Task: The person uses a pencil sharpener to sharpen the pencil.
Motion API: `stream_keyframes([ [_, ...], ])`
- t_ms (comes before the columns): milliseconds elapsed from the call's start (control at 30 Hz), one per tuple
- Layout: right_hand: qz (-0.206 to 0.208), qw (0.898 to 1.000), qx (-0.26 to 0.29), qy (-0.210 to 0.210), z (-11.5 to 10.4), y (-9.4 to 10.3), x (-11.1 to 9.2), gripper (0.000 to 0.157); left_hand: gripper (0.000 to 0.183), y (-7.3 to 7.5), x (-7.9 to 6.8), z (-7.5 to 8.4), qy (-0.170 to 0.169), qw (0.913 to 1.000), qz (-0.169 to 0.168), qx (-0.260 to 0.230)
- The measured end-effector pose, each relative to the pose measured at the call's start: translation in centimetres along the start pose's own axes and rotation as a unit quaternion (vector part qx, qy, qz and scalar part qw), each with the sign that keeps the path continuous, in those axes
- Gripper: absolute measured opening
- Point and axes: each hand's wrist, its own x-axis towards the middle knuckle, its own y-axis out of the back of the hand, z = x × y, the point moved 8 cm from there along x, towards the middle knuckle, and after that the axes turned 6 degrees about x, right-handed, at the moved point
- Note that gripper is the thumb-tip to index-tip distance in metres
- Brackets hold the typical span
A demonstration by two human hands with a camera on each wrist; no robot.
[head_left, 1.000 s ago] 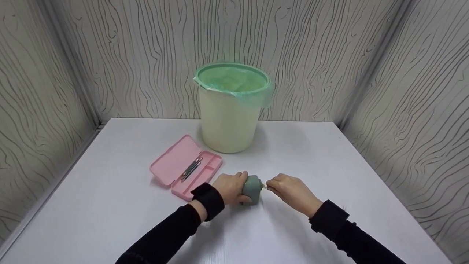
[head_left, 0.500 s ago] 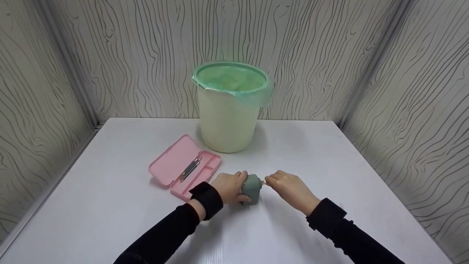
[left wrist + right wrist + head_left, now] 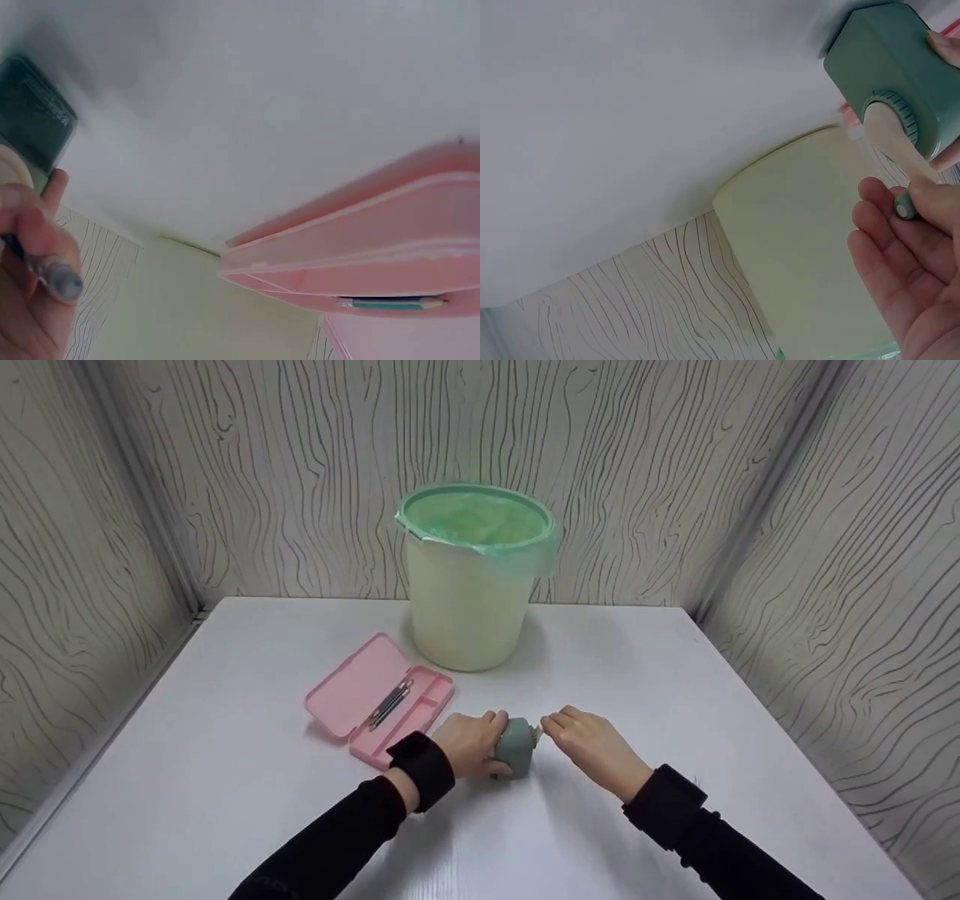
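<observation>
A green hand-crank pencil sharpener (image 3: 516, 747) lies on its side on the white table. My left hand (image 3: 469, 744) grips its body from the left. In the left wrist view, a pencil (image 3: 58, 279) sticks out past the left fingers, and the dark see-through end of the sharpener shows behind them; the pencil's other end is hidden. My right hand (image 3: 589, 744) holds the cream crank arm (image 3: 900, 142); in the right wrist view, its thumb and forefinger pinch the small green knob (image 3: 905, 205), with the other fingers extended.
An opened pink pencil case (image 3: 358, 690) with several pencils (image 3: 390, 705) lies left of the sharpener. Behind stands a cream bin (image 3: 469, 607) with a green rim and liner. Patterned panels (image 3: 322, 472) enclose the table at the back and sides.
My right hand has shifted slightly up and left, and the crank arm has turned to another angle. My left hand and the sharpener stay almost in place.
</observation>
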Motion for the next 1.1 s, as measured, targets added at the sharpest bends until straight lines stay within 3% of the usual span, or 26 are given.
stream_keyframes([
  [267, -0.023, 0.998, 0.053, -0.029, 1.2, -0.7, 1.0, 0.025, 0.068, 0.3, 0.1, -0.2, -0.007, 0.9988, 0.016, 0.047],
  [600, -0.047, 0.997, 0.051, -0.037, 1.6, -1.3, 1.3, 0.021, 0.064, 0.2, 0.2, 0.0, -0.004, 0.9996, 0.003, 0.029],
  [800, -0.053, 0.997, 0.045, -0.037, 2.0, -2.9, 2.4, 0.019, 0.062, 0.2, 0.0, 0.2, -0.008, 0.9994, 0.009, 0.031],
  [1100, -0.082, 0.989, 0.116, -0.047, 2.3, -5.7, 2.8, 0.010, 0.065, 0.1, -0.1, -0.2, -0.006, 0.9995, 0.006, 0.032],
])
